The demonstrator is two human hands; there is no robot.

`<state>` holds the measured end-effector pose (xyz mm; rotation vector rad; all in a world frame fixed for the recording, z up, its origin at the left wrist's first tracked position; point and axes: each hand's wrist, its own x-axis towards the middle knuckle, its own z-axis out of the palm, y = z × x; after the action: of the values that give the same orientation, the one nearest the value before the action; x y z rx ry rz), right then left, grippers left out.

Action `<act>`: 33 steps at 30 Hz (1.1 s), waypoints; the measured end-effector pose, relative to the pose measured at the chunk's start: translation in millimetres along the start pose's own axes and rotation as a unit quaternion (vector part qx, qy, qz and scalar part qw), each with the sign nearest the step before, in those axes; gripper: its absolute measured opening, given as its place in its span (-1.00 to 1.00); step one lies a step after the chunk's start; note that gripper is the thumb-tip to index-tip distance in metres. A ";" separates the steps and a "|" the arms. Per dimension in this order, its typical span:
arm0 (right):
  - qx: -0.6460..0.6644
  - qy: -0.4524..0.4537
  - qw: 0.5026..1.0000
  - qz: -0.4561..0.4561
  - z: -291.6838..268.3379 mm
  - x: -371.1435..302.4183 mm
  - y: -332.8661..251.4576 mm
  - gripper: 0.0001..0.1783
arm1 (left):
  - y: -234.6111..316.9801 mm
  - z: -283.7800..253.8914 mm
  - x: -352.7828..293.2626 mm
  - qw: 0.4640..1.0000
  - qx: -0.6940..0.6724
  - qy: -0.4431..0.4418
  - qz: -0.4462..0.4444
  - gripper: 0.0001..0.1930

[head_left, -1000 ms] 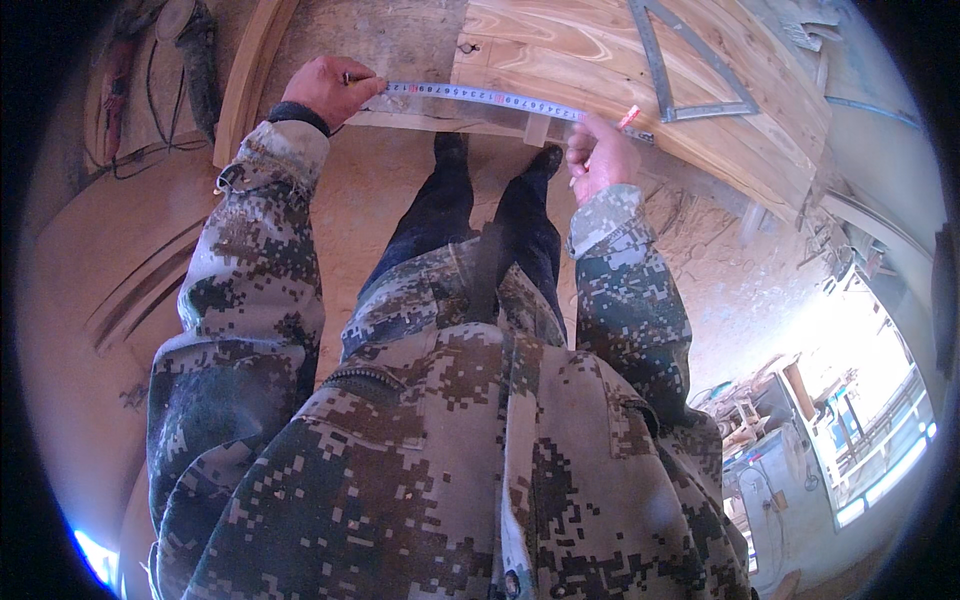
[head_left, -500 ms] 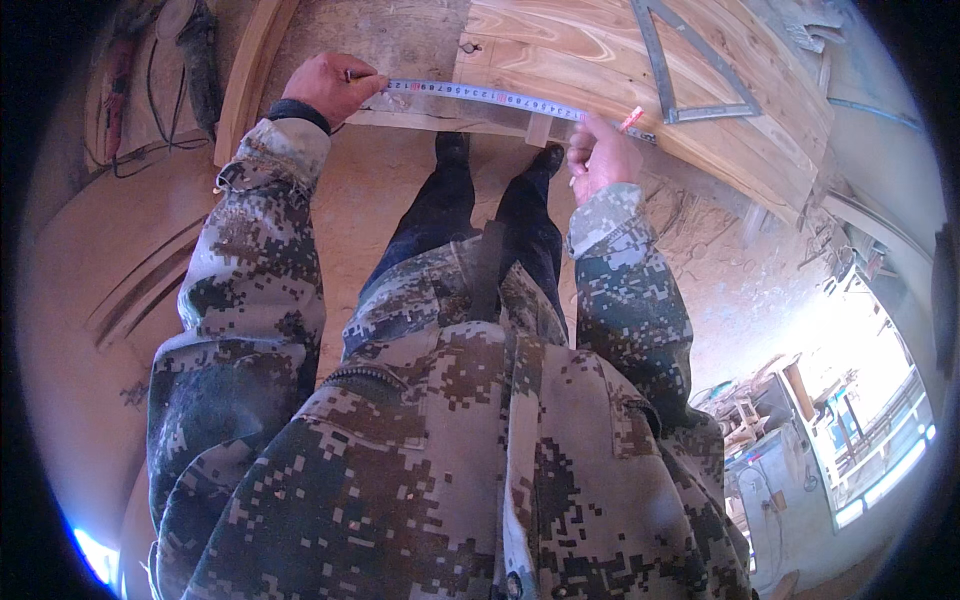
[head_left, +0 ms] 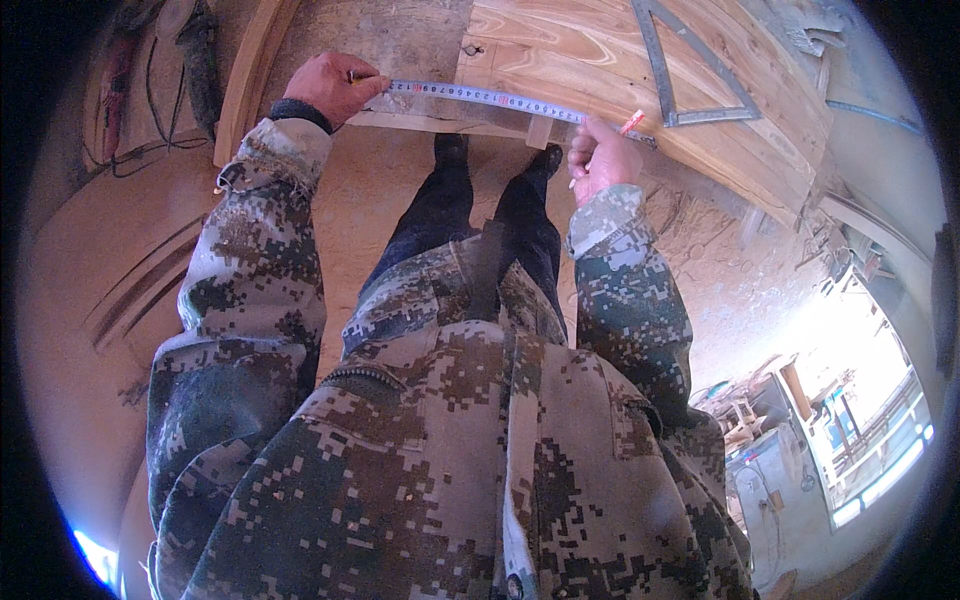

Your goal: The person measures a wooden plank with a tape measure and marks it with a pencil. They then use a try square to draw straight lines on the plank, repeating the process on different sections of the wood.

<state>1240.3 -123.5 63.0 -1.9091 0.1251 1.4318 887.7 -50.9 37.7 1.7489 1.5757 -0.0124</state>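
A white tape measure blade (head_left: pixel 480 97) lies stretched along the near edge of a wooden board (head_left: pixel 600 50). My left hand (head_left: pixel 330 85) holds the tape's left end, pressing it down near the board's left part. My right hand (head_left: pixel 603 158) pins the tape's right end at the board edge and grips a red pencil (head_left: pixel 631 122) whose tip points at the wood. Both sleeves are camouflage patterned.
A metal framing square (head_left: pixel 690 70) lies on the board at the upper right. A wooden plank (head_left: pixel 245 80) leans at the upper left beside cables and a tool (head_left: pixel 195 50). Sawdust covers the floor (head_left: pixel 390 190). Workshop clutter and a bright window (head_left: pixel 870 450) are at lower right.
Both hands keep the tape stretched on the board; the left hand has shifted slightly along the edge. Otherwise nothing has visibly changed.
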 end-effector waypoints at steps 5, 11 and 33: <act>-0.002 -0.009 1.000 -0.004 -2.2 1.4 0.4 -0.80 | 1.2 0.1 -0.2 1.000 0.003 0.004 0.019 -0.66; -0.006 -0.005 1.000 -0.014 -1.0 0.4 1.2 -0.83 | 5.1 -6.6 -1.9 1.000 0.004 -0.004 0.016 -0.66; -0.009 0.024 1.000 0.004 5.5 -9.3 -4.0 -0.81 | 33.6 -10.4 4.9 0.995 0.038 -0.055 -0.067 -0.60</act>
<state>1234.4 -120.4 72.4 -1.9601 0.1443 1.3974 912.7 -39.2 60.1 1.6672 1.6271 -0.2351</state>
